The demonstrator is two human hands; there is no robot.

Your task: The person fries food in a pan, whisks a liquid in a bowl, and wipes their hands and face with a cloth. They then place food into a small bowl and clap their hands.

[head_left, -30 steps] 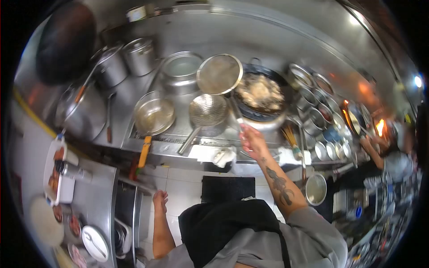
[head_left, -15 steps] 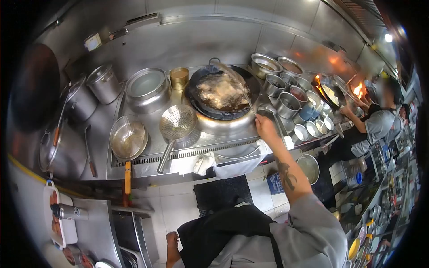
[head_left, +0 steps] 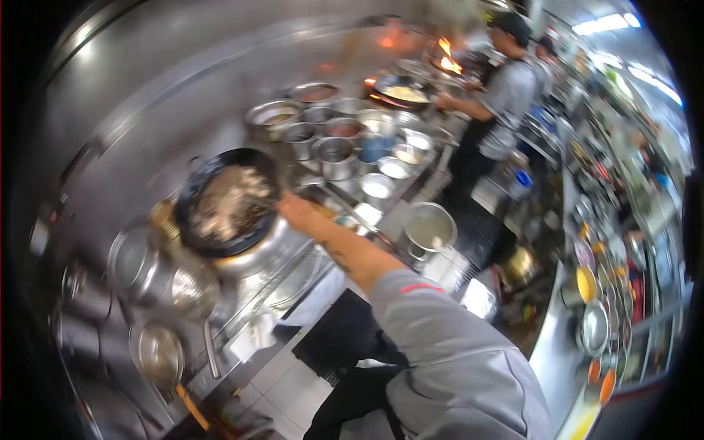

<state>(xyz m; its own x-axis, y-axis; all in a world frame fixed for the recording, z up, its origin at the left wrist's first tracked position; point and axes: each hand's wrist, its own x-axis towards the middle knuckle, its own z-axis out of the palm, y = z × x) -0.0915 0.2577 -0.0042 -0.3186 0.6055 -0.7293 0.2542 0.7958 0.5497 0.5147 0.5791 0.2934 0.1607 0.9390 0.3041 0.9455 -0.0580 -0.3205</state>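
Note:
My right hand is closed at the right rim of a black wok, around the long thin handle of a cooking utensil. Motion blur smears the utensil, and its head cannot be made out. Pale, frying pieces of food lie in dark bubbling oil in the wok. Left of the wok a perforated strainer rests on the stove, its handle toward me. A wire-mesh skimmer with a yellow-orange handle sits nearer. My left hand is out of view.
Several metal containers stand right of the wok. Beyond them a co-worker holds another wok near flames. A steel pot stands right of my forearm. Bowls and pans line a counter on the far right.
My view has swung to the right, so the wok and stove appear further left and tilted. The co-worker and right counter show more fully. My left hand has left the view.

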